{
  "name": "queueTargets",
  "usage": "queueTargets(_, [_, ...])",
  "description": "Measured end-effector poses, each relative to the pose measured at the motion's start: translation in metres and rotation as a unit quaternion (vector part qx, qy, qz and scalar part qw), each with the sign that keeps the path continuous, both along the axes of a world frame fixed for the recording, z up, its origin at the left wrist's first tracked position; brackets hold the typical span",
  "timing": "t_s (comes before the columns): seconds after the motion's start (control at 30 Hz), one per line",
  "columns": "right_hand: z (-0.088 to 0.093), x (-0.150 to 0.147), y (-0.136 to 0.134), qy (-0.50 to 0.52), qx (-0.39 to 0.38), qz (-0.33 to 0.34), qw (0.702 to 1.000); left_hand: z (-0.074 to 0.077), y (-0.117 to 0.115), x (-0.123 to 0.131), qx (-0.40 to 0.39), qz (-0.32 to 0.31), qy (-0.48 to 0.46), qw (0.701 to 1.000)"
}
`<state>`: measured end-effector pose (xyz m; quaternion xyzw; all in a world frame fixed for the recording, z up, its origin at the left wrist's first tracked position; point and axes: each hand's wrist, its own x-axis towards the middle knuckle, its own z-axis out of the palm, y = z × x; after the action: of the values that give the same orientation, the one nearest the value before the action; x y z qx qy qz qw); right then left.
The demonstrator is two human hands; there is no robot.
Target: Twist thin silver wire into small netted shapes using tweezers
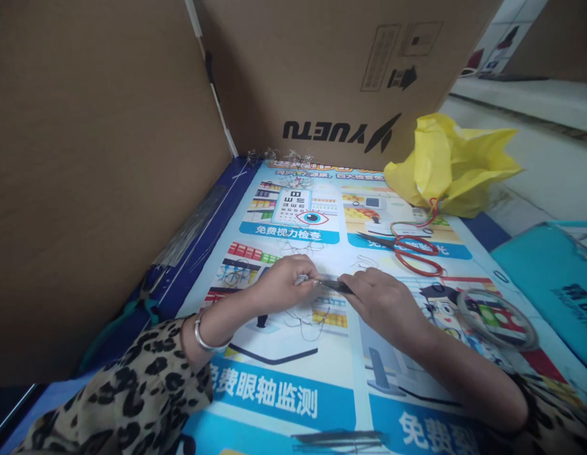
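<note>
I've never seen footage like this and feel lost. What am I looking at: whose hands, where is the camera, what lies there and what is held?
No machine here: a person works with two bare hands, and the one camera sits on that person's head, looking forward and down. The left hand, in a leopard-print sleeve with a silver bracelet, pinches a small shiny piece, too small to identify. The right hand holds a slim dark tool that meets it. Both are over a colourful printed poster. Farther off lie red-handled scissors, a yellow plastic bag, a clear round ring and a bundle of thin wires. Cardboard walls stand behind and to the left.
</note>
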<state>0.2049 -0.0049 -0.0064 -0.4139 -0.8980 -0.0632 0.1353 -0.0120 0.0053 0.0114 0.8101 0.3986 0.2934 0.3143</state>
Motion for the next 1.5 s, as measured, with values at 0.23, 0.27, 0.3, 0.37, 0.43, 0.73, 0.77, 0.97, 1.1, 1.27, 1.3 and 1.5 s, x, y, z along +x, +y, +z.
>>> queueTargets(0.23, [0.007,-0.001,0.003,0.121,-0.236,-0.016,0.964,0.000,0.002,-0.002,0.002,-0.011,0.000,1.000])
queueTargets(0.27, [0.009,-0.001,0.003,0.130,-0.253,-0.017,0.959,0.000,0.002,-0.002,-0.003,-0.011,-0.007,1.000])
queueTargets(0.3, [0.011,-0.001,0.003,0.136,-0.264,-0.017,0.955,0.000,0.002,-0.002,-0.009,-0.010,-0.013,1.000])
queueTargets(0.37, [0.013,0.000,0.003,0.142,-0.277,-0.016,0.950,0.001,0.001,-0.002,-0.017,-0.010,-0.024,1.000])
queueTargets(0.43, [0.013,0.000,0.003,0.150,-0.283,-0.014,0.947,0.002,0.001,-0.002,-0.022,-0.012,-0.029,0.999])
queueTargets(0.73, [0.012,0.000,0.002,0.153,-0.277,-0.012,0.949,0.007,-0.001,-0.002,-0.061,-0.021,-0.041,0.997])
queueTargets(0.77, [0.011,0.000,0.002,0.147,-0.267,-0.011,0.952,0.007,-0.001,-0.002,-0.059,-0.019,-0.039,0.997])
queueTargets(0.97, [0.004,0.003,0.002,0.085,-0.124,-0.002,0.989,0.005,0.000,-0.002,-0.002,-0.005,-0.015,1.000])
queueTargets(1.1, [0.004,0.003,-0.001,0.047,-0.047,-0.003,0.998,0.002,0.000,-0.001,0.038,0.001,-0.008,0.999])
queueTargets(1.27, [0.008,0.001,-0.005,0.021,0.021,0.001,1.000,-0.001,-0.001,0.001,0.088,0.015,0.005,0.996])
queueTargets(1.3, [0.009,0.001,-0.005,0.017,0.029,0.002,0.999,-0.002,-0.001,0.001,0.093,0.016,0.005,0.996])
queueTargets(1.5, [0.013,-0.001,-0.008,-0.027,0.068,-0.001,0.997,-0.002,-0.002,0.003,0.097,0.026,0.003,0.995])
